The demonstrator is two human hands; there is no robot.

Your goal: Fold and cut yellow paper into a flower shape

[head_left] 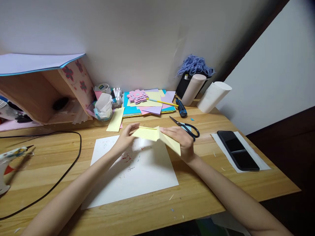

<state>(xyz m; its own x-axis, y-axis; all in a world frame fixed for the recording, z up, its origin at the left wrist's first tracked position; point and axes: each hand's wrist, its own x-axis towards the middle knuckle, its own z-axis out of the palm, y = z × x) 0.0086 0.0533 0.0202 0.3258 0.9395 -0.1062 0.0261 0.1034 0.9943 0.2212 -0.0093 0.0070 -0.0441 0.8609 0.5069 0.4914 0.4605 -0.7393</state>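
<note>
Between my two hands is a folded piece of yellow paper point(146, 133), raised above a white sheet point(147, 170) on the desk. My left hand point(126, 136) grips its left end, fingers behind and thumb at the near side. At the right part, my right hand point(180, 139) is closed on the paper, which bends at a crease near its fingertips. One flap slants down in front of the right palm. Small red and dark marks speckle the white sheet. Just beyond my right hand lie black-handled scissors point(192, 129), partly over a blue scrap.
Stacked coloured paper point(128, 109) carries pink flower cut-outs point(137, 96) and a yellow pencil point(162, 102). A utility knife point(181, 108) lies beside it. A glue gun point(10, 160) and black cord point(78, 154) are left; a phone point(237, 150) is right. A cardboard box point(76, 85) stands back left.
</note>
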